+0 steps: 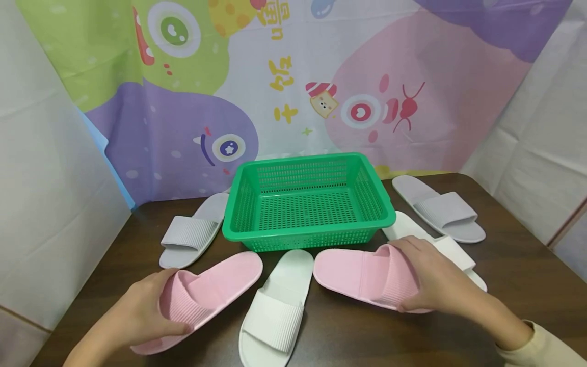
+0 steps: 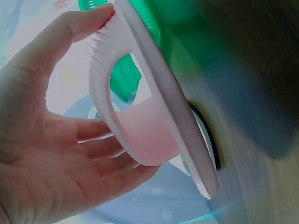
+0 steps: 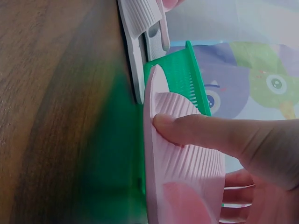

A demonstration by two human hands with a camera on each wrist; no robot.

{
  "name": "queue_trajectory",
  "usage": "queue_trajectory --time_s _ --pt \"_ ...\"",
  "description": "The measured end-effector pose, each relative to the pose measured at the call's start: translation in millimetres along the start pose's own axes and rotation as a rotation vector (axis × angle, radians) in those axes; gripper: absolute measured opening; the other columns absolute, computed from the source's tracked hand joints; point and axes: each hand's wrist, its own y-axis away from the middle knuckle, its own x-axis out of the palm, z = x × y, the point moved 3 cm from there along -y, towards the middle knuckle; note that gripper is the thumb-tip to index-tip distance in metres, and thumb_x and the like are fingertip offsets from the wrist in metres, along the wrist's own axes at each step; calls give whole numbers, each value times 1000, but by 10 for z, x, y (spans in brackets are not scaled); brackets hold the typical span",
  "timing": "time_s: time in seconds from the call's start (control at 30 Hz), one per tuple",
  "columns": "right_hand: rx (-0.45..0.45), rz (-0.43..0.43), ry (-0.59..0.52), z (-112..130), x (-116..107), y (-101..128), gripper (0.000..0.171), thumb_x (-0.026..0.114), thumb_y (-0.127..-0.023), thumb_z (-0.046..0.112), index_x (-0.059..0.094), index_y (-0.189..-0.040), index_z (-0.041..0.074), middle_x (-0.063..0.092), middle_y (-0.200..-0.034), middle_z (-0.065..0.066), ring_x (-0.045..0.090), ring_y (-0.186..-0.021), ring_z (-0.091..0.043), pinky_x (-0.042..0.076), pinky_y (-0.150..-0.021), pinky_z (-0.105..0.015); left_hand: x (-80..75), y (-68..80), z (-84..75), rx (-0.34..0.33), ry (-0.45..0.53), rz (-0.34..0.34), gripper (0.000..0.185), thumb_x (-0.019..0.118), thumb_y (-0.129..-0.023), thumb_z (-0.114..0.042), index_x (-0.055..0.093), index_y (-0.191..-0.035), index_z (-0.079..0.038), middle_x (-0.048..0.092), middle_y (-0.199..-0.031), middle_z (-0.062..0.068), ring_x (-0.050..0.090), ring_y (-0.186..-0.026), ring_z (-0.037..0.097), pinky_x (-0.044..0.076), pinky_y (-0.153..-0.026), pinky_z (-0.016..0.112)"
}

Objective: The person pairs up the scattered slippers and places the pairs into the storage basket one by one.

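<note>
My left hand (image 1: 137, 311) grips a pink slipper (image 1: 234, 275) by its ribbed strap and side, thumb at one edge and fingers across the other. The slipper's toe points to the lower left in the head view. My right hand (image 1: 435, 275) holds another pink slipper (image 1: 339, 270) around its strap, with the thumb (image 3: 170, 128) pressed at the sole's edge in the right wrist view. Whether either pink slipper touches the table cannot be told. Between the two lies a white slipper (image 1: 272, 321). A second white slipper (image 1: 408, 229) is partly hidden behind my right hand.
A green perforated basket (image 1: 312, 233) stands at the middle back, with nothing inside. One grey slipper (image 1: 188, 234) lies to its left, another grey slipper (image 1: 445, 209) to its right. Behind the brown table (image 1: 348, 336) hangs a cartoon-printed cloth (image 1: 293, 132).
</note>
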Motion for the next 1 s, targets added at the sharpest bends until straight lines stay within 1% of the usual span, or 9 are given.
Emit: queue_trajectory --time_s 0.2,0.37,0.53,0.67,0.8,1.0 --pt "-37 -16 -5 1 -17 -19 97 94 -38 33 56 -125 13 60 -117 -3 54 -110 -23 48 -90 -45 -6 -13 -35 18 1 -6 105 91 -45 -51 52 -124 6 66 -105 13 60 -89 19 53 -71 37" --pt "-64 -28 7 -14 -32 -37 98 95 -38 33 57 -126 13 60 -117 -3 55 -109 -24 49 -89 -46 -19 -27 -82 34 6 -29 102 91 -45 -49 54 -125 2 66 -108 11 60 -89 18 53 -71 37" --pt "-77 -28 9 -23 -60 -55 102 95 -39 34 55 -130 12 58 -118 -5 53 -109 -24 50 -87 -46 -41 -51 -131 47 11 -41 101 91 -47 -48 54 -126 2 67 -109 10 60 -89 18 53 -71 37" --pt "-99 -21 6 -21 -88 -84 102 95 -41 36 53 -130 11 58 -121 -6 52 -112 -25 50 -89 -48 -61 -65 -169 59 17 -53 102 92 -47 -45 52 -128 2 66 -111 10 59 -89 16 53 -72 35" --pt "-118 -17 -16 -20 -114 -110 98 95 -43 37 54 -129 12 58 -122 -6 51 -113 -24 50 -89 -49 -79 -75 -200 65 23 -62 102 92 -47 -42 50 -129 1 65 -111 10 58 -89 15 53 -72 34" --pt "-133 -20 -27 -15 -149 -136 92 93 -45 35 55 -126 16 57 -120 0 49 -113 -18 47 -90 -44 -108 -90 -228 80 31 -69 102 93 -45 -41 50 -128 0 64 -112 9 58 -91 16 52 -71 35"
